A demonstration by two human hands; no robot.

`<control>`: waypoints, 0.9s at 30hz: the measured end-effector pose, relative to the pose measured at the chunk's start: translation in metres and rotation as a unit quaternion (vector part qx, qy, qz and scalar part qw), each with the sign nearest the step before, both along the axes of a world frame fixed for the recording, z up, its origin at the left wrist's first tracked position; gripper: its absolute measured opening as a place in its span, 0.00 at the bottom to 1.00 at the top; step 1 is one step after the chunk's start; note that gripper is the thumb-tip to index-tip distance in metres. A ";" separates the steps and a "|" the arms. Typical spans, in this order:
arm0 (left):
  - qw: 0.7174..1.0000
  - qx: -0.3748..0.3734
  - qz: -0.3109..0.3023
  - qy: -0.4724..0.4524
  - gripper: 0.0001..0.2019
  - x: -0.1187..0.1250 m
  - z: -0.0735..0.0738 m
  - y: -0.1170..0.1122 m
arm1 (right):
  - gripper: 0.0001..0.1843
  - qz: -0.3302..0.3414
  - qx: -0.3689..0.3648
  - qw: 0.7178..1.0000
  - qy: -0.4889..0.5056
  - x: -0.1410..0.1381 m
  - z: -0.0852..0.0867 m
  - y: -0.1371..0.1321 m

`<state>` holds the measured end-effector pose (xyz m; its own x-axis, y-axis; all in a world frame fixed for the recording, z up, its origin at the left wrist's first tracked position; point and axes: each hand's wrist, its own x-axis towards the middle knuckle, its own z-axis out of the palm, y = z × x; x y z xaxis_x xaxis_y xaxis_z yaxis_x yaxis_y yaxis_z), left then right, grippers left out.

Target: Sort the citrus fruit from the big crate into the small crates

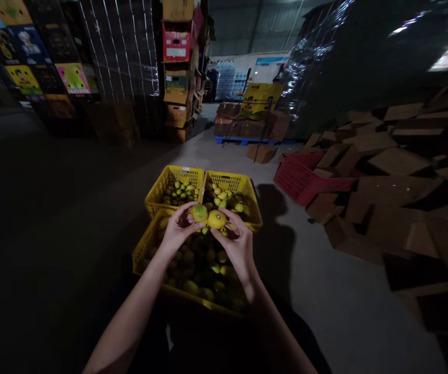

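Note:
My left hand (181,224) is closed around a greenish-yellow lemon (199,212). Beside it, my right hand (236,234) grips a yellower lemon (216,219), its round end facing me. The two fruits are held side by side above a yellow crate (140,254) nearest me, which holds many lemons in deep shadow. Behind it stand two more yellow crates: the left one (156,195) contains small greenish and yellow lemons, and the right one (253,200) has yellow lemons lying in it.
A red crate (302,182) stands to the right against a big heap of cardboard boxes (395,192). Further back are a blue pallet (243,141) with cartons, a tall stack of boxes (177,85) and printed cartons (33,52) at left. Grey floor (325,296) surrounds the crates.

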<state>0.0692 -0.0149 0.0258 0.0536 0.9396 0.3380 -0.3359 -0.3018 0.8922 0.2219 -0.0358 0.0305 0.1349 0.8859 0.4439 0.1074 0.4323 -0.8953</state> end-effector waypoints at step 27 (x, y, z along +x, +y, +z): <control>0.976 -0.188 -0.105 -0.038 0.26 0.004 0.000 0.001 | 0.10 0.136 -0.259 0.901 0.321 0.005 0.008 0.008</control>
